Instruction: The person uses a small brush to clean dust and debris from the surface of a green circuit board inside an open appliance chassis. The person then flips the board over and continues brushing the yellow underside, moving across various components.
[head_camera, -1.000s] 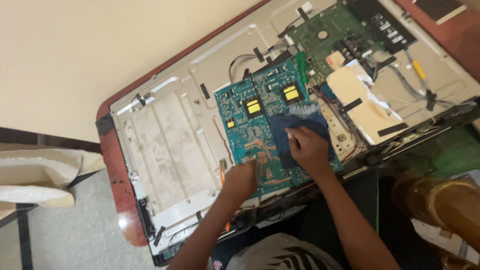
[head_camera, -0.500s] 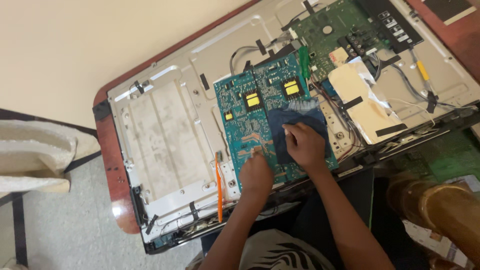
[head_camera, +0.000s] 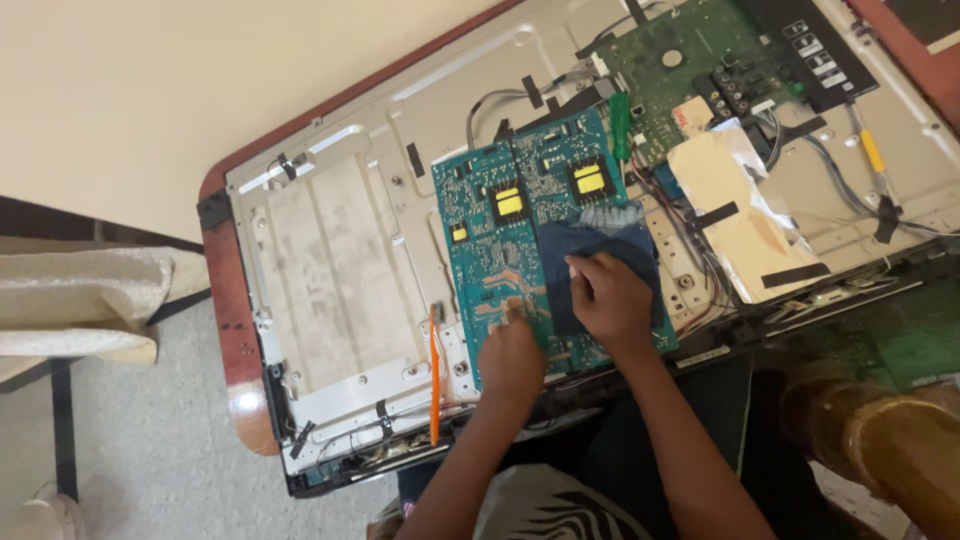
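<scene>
- Head view looks down on an opened flat-panel television lying back-up on a red-brown table (head_camera: 232, 330), its grey metal chassis (head_camera: 330, 270) bare on the left side.
- An orange-handled tool (head_camera: 434, 375) lies on the chassis near its lower edge, just left of the hands and untouched.
- The left hand (head_camera: 510, 355) rests on the lower part of the teal circuit board (head_camera: 520, 250), fingers curled down onto it; whether it pinches anything small I cannot tell.
- The right hand (head_camera: 610, 298) presses a dark blue cloth (head_camera: 598, 250) flat against the same board, fingers spread narrow over the fabric's lower half.
- The step in hand looks like wiping the teal board, the left hand steadying it while the right works the cloth.
- The next stroke would call for light pressure and a path clear of the yellow components (head_camera: 590, 182) above, since the cloth's frayed edge could snag on them.
- A green-handled screwdriver (head_camera: 621, 125) lies just beyond the board's top right corner.
- Further right sit a green main board (head_camera: 690, 60) and a taped beige sheet (head_camera: 730, 200), both well apart from the hands.
</scene>
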